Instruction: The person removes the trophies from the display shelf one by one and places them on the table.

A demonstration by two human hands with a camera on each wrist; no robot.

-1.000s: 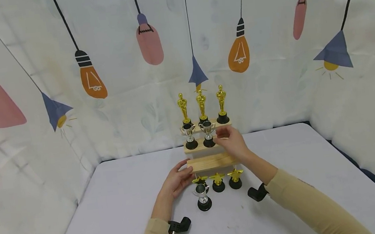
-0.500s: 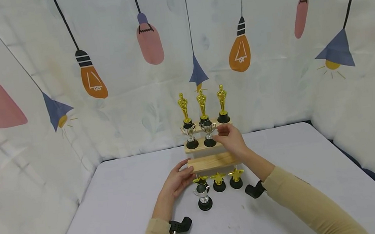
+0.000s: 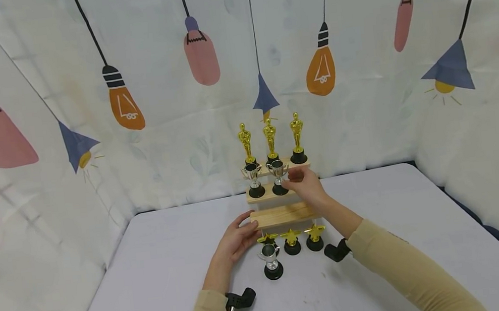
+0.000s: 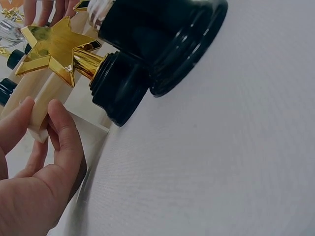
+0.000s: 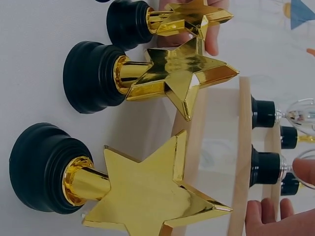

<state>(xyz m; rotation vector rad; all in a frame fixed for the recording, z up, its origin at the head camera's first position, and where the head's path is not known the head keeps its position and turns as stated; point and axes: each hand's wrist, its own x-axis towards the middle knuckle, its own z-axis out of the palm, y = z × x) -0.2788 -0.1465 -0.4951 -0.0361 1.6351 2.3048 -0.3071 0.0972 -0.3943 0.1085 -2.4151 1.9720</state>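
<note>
A tiered wooden display stand [image 3: 283,216] stands at the back of the table. My left hand [image 3: 236,238] grips the left end of its lowest board, with thumb and fingers around the board end [image 4: 42,105] in the left wrist view. Two silver trophy cups stand upright on the middle board. My right hand [image 3: 308,186] is at the right-hand trophy cup [image 3: 278,174]; its thumb [image 5: 306,169] lies against the cup in the right wrist view, the other fingers curled beside it. Three gold figure trophies [image 3: 270,140] occupy the top board.
Several trophies stand on the table before the stand: gold star trophies [image 3: 292,242] in a row and one silver trophy cup [image 3: 272,262] closer to me. Behind the white table [image 3: 165,265] hangs a lamp-patterned cloth [image 3: 163,159].
The right forearm has shifted slightly left, its hand staying at the same trophy cup. My left hand keeps its grip on the board. The whole view has drifted a little.
</note>
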